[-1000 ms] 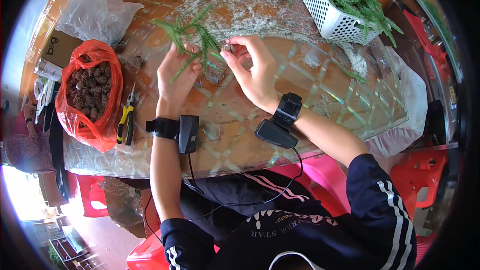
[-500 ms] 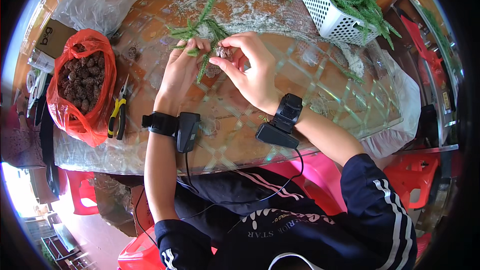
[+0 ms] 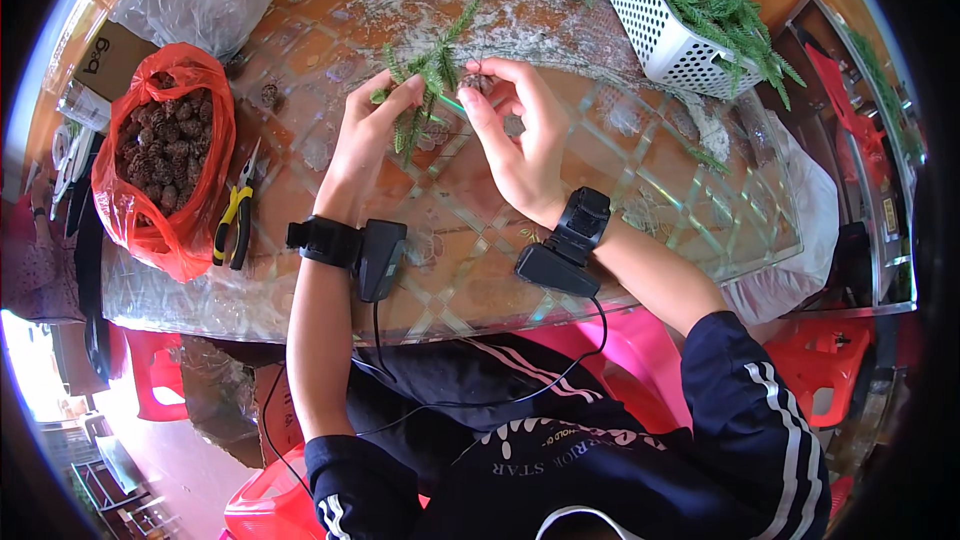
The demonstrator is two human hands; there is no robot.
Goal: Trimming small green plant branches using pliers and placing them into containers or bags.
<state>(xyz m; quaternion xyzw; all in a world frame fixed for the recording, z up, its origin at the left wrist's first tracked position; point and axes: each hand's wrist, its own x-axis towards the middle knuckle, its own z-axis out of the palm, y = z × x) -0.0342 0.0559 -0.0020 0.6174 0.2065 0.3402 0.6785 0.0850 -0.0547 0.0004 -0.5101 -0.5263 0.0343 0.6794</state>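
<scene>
My left hand (image 3: pixel 365 145) holds a bunch of green fir sprigs (image 3: pixel 425 80) over the glass-topped table (image 3: pixel 640 210). My right hand (image 3: pixel 515 135) pinches a small brown pine cone (image 3: pixel 476 82) against the sprigs, fingers curled round it. Both hands meet at the middle of the table. Each wrist carries a black strap with a small black device and a cable.
A red plastic bag of pine cones (image 3: pixel 165 155) lies at the left, with yellow-handled pliers (image 3: pixel 235 220) beside it. A clear plastic bag (image 3: pixel 190 0) sits at the back left. A white perforated basket (image 3: pixel 670 35) full of green sprigs stands at the back right.
Both hands have drawn closer together around the sprigs and the cone. The sprig bunch has turned more upright in my left hand.
</scene>
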